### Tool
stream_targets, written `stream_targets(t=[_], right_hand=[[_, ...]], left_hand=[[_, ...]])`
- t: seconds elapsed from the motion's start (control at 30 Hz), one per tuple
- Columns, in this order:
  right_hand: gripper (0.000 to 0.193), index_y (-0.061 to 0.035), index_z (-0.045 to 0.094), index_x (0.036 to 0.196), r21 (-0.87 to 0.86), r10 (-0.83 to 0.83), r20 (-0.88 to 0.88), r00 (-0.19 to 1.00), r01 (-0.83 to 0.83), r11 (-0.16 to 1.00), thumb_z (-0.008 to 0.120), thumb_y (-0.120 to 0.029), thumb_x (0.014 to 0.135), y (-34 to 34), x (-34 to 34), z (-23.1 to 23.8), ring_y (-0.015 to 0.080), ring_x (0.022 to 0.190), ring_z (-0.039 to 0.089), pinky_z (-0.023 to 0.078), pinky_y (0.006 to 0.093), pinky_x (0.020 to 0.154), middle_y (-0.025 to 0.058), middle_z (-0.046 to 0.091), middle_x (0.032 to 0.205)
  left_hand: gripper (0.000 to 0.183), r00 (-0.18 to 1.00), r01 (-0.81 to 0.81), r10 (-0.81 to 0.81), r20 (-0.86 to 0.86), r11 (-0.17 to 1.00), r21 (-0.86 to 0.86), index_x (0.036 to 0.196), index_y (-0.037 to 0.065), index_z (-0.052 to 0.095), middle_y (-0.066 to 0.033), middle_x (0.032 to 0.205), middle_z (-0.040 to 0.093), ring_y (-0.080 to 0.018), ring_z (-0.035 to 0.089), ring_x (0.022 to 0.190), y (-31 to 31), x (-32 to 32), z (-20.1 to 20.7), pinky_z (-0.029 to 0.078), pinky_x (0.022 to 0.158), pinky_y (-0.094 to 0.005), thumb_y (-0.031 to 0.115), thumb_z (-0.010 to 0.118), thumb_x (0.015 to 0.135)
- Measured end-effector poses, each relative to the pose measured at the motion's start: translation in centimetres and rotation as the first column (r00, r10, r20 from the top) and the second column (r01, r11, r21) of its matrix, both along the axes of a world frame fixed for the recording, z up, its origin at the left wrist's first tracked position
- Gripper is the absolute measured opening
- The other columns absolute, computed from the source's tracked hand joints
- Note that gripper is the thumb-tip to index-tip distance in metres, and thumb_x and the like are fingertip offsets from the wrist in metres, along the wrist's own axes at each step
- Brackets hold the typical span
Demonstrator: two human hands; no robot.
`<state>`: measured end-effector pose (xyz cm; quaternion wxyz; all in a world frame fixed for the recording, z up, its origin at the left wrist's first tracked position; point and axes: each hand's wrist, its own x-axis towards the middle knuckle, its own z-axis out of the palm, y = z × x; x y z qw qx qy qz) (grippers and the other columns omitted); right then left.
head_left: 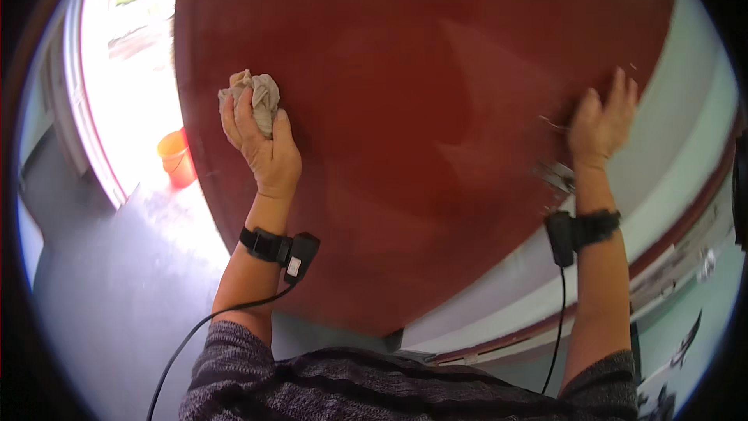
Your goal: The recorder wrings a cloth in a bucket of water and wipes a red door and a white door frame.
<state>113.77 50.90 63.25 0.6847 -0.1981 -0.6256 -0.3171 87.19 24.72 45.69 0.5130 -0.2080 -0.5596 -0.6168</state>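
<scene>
A large dark red door panel point(374, 210) fills the middle of the view. At its left side, my left hand point(269, 152) presses a crumpled beige cloth point(265, 97) against the surface, fingers bent over it. Toward the panel's right edge, my right hand point(601, 126) is raised with its fingers stretched out and no object visible in it. Whether its palm touches the panel I cannot tell. Just below that hand sits a metal latch point(558, 177), slightly blurred. Each wrist wears a black strapped device with a cable.
A bright doorway point(140, 54) opens at the left, with an orange bucket point(178, 160) on the grey floor point(101, 281) beside it. A pale wall point(662, 164) with a dark red band runs along the right. Cables hang from both wrists.
</scene>
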Motion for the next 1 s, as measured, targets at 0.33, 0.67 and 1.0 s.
stream_targets(t=[0.33,0.67,1.0], right_hand=[[0.055,-0.0093,0.044,0.129,-0.118,0.105,-0.008,0.994,-0.106,0.987,0.046,-0.024,0.076,-1.4,-0.4,-1.0,0.0405,0.124,0.031,0.022,0.0507,0.101,0.0222,0.033,0.136],[0.063,-0.0134,0.040,0.132,-0.116,0.061,0.129,0.990,-0.046,0.992,0.048,-0.023,0.071,-0.7,-0.1,-1.6,0.0403,0.128,0.021,0.014,0.0527,0.104,0.0209,0.024,0.140],[0.062,-0.0146,0.042,0.130,-0.006,0.081,0.102,0.991,-0.081,0.997,0.050,-0.024,0.069,-0.8,-0.6,-1.4,0.0398,0.126,0.025,0.018,0.0534,0.103,0.0191,0.029,0.138]], left_hand=[[0.038,0.737,0.156,-0.343,-0.582,0.924,-0.348,0.106,0.015,0.060,-0.0091,0.125,0.045,-0.0323,0.040,0.109,12.4,13.2,11.3,0.031,0.089,-0.0471,0.006,0.052,0.071],[0.039,0.638,0.104,-0.706,-0.307,0.474,-0.874,0.108,0.018,0.058,-0.0028,0.116,0.050,-0.0268,0.046,0.108,10.6,13.5,1.5,0.034,0.093,-0.0447,0.007,0.052,0.071],[0.030,0.561,0.003,-0.408,-0.721,0.871,-0.491,0.092,0.018,0.058,-0.0017,0.099,0.057,-0.0268,0.049,0.095,12.4,12.8,18.0,0.036,0.073,-0.0419,0.005,0.054,0.066]])
